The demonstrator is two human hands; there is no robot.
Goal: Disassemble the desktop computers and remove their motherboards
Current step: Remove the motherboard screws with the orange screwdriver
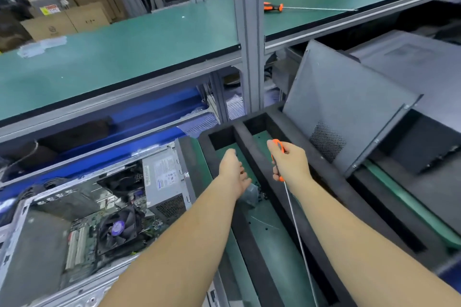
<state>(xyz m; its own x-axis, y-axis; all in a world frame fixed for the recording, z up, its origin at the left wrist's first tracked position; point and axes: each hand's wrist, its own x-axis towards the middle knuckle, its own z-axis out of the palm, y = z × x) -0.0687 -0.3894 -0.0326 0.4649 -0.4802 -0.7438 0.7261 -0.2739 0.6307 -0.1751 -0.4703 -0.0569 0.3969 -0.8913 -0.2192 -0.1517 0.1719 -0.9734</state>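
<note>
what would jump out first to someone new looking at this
The two bare forearms reaching over a black foam tray: the right hand grips an orange-handled screwdriver, its long shaft pointing back toward the person. At lower left lies an opened desktop computer with its cooler fan exposed.

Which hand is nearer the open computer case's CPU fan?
Left. The left hand reaches over the black tray, just right of the case and its fan; the right hand, gripping a screwdriver, is farther right.

Both bare forearms reach forward. The left hand (pixel 233 173) is extended with relaxed fingers, holding nothing visible. The right hand (pixel 290 163) has its fingers curled in a closed grip.
</note>
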